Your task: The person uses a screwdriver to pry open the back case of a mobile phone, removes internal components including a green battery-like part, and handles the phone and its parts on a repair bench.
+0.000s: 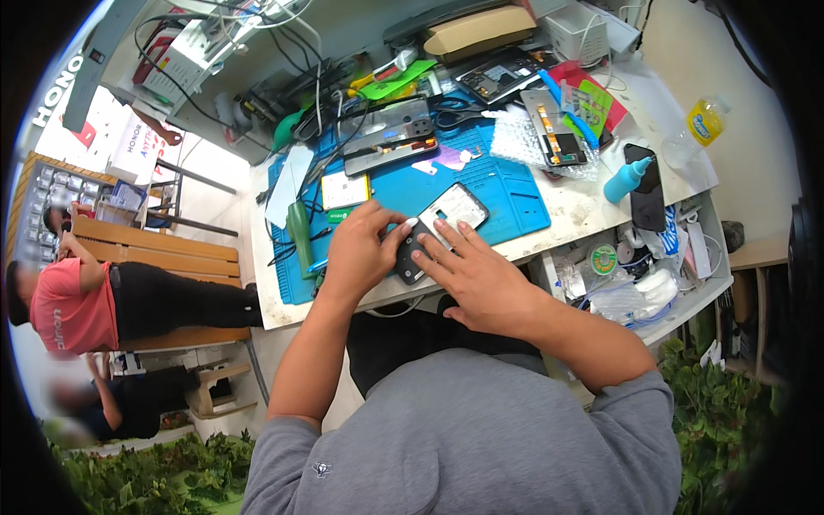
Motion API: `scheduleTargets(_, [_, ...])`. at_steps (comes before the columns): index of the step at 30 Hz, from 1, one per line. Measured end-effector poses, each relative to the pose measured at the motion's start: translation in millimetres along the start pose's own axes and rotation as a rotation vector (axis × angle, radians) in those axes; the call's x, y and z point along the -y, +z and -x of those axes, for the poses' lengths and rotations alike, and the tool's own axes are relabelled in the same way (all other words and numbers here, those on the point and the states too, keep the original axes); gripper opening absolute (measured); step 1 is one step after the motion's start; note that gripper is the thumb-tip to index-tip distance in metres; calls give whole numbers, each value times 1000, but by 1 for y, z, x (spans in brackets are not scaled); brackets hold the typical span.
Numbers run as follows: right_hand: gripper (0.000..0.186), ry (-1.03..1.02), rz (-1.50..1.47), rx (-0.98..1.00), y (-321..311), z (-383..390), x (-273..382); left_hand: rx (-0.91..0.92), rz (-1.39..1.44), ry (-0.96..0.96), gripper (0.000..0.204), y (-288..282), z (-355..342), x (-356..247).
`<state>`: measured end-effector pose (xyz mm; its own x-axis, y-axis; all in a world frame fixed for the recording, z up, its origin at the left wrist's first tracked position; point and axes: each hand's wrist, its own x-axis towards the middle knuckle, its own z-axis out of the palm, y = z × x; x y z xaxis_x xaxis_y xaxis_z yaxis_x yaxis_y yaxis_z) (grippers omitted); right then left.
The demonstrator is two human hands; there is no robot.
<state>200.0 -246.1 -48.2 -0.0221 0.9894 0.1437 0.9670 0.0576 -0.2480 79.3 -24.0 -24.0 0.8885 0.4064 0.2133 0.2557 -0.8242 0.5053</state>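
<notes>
A disassembled phone frame, silver at its far end and dark at its near end, lies at the front edge of the blue work mat. My right hand rests on its right side with the fingers spread flat, holding nothing. Over the dark end, my left hand is closed in a pinch by a small whitish spot at the frame's left edge; what is between the fingertips cannot be made out. A green-handled screwdriver and a white, yellow-edged phone battery lie left of and beyond my left hand.
Opened phone parts, scissors and tools crowd the back. On the right stand a light-blue bottle beside a dark phone, and a yellow-labelled bottle. An open drawer holds clutter. Two people are at the left, one in a pink shirt.
</notes>
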Motion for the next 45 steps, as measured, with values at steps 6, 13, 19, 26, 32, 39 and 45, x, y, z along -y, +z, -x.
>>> scheduleTargets(6, [98, -11, 50, 33, -3, -3, -2, -35, 82, 104, 17, 44, -67, -20])
scheduleTargets(13, [98, 0, 16, 19, 1, -1, -2, 116, 43, 0, 18, 11, -50, -17])
scheduleTargets(19, [99, 1, 16, 26, -2, -2, 0, -59, 71, 148, 20, 51, -75, -17])
scheduleTargets(26, [100, -9, 33, 16, -1, -2, 0, 109, 53, 33, 19, 28, -71, -27])
scheduleTargets(32, [99, -8, 12, 23, -2, -3, -1, 131, 161, 136, 17, 32, -76, -35])
scheduleTargets(39, [99, -4, 17, 32, -3, -2, -1, 163, 110, 242, 18, 38, -74, -36])
scheduleTargets(45, [99, -2, 28, 22, 0, -2, 0, 94, 40, 242, 16, 34, -81, -34])
